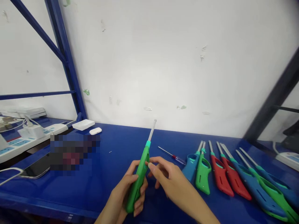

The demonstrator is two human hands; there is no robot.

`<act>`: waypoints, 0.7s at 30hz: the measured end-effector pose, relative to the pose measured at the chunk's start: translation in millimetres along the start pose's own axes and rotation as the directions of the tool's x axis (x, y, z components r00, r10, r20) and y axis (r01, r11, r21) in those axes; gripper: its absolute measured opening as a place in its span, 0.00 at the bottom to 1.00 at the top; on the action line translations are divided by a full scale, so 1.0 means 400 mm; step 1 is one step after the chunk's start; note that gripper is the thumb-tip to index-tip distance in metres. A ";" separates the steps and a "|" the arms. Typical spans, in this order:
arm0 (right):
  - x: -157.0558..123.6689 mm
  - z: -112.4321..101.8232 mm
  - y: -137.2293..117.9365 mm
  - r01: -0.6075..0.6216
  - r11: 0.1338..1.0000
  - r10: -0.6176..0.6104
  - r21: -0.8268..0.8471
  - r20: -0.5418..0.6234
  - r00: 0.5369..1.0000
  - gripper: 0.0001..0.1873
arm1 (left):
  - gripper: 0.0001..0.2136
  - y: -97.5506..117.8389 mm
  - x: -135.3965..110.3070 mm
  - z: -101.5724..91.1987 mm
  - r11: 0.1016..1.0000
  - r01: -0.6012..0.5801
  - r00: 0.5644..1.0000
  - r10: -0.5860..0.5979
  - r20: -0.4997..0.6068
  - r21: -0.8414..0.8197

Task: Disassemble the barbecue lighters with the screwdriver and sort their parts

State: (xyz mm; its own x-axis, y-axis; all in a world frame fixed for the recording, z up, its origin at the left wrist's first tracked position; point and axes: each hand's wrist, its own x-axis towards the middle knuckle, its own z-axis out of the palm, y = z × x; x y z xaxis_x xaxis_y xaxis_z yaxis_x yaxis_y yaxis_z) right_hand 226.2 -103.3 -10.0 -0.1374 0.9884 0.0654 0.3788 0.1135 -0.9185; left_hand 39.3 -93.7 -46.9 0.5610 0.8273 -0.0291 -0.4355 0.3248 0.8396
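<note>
A green long-necked gas lighter (139, 174) is tilted over the table, its metal tube pointing up and away. My left hand (130, 183) is wrapped round its handle, thumb on the near side and fingers behind. At the trigger opening, my right hand (167, 174) pinches with thumb and index finger. Those fingertips touch the lighter's edge, and anything small between them is hidden. The other right fingers are curled below. A screwdriver (178, 159) with a clear red-and-blue handle lies just beyond my right hand.
Several blue, green and red lighters (221, 179) lie in a row on the right of the blue table (112, 174). A small metal pin (110, 151) lies left of centre. Further left are a phone (38, 165), a white case (95, 131), a white tray (83, 124) and a power strip (56, 128).
</note>
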 end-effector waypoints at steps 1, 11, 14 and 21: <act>-0.006 0.003 0.007 0.003 1.000 -0.003 -0.011 0.005 1.000 0.25 | 0.31 -0.005 0.001 -0.001 1.000 -0.015 1.000 0.015 -0.022 0.024; -0.021 0.007 0.008 0.075 0.997 -0.076 0.017 0.105 0.992 0.23 | 0.31 -0.005 0.001 0.024 0.933 -0.076 0.994 0.100 -0.053 0.352; -0.020 0.006 0.019 0.036 0.997 -0.044 0.061 0.143 0.989 0.26 | 0.29 -0.012 -0.005 0.044 0.857 -0.098 0.981 0.170 -0.097 0.507; -0.003 -0.003 0.058 -0.002 0.991 -0.019 0.131 0.162 0.987 0.29 | 0.20 -0.017 -0.013 0.079 0.628 -0.123 0.951 0.297 -0.090 0.769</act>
State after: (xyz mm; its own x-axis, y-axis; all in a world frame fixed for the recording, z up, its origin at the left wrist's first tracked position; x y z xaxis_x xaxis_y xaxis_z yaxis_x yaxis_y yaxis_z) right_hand 236.2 -101.6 -30.9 -0.2910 0.9565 0.0189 0.2561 0.0969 -0.9618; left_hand 61.6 -114.5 -35.2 0.3407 0.9242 0.1727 0.1989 -0.2504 0.9475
